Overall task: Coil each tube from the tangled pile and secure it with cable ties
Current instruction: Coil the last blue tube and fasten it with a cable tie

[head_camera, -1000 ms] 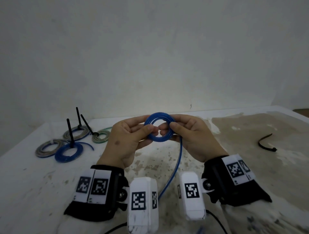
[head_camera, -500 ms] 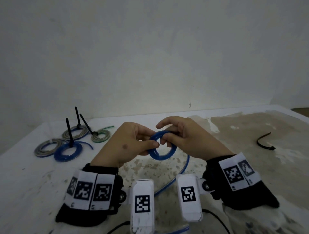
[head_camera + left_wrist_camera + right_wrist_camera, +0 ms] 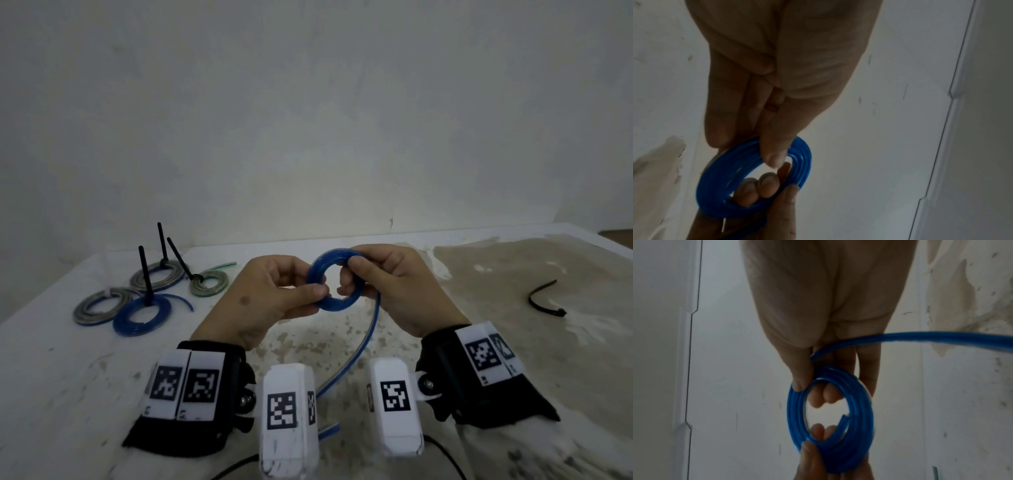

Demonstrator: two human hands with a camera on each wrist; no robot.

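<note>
A blue tube coil [image 3: 334,303] of several turns is held up over the table between both hands. My left hand [image 3: 274,294] pinches its left side with thumb and fingers; the same coil [image 3: 805,162] shows under that thumb in the left wrist view. My right hand [image 3: 383,284] pinches the right side, with fingertips through the hole. The coil [image 3: 859,402] fills the right wrist view. The tube's loose tail [image 3: 356,353] hangs from the right side down toward me. A loose black cable tie [image 3: 543,303] lies on the table at the right.
At the left of the white table [image 3: 68,359] lie several finished coils: a blue one [image 3: 142,317], and grey ones [image 3: 99,305] [image 3: 156,277] [image 3: 209,282], with black tie tails sticking up. A wall stands close behind.
Both hands dipped with the coil, then rose again. The coil has gained turns and looks thicker, and the loose tail is shorter.
</note>
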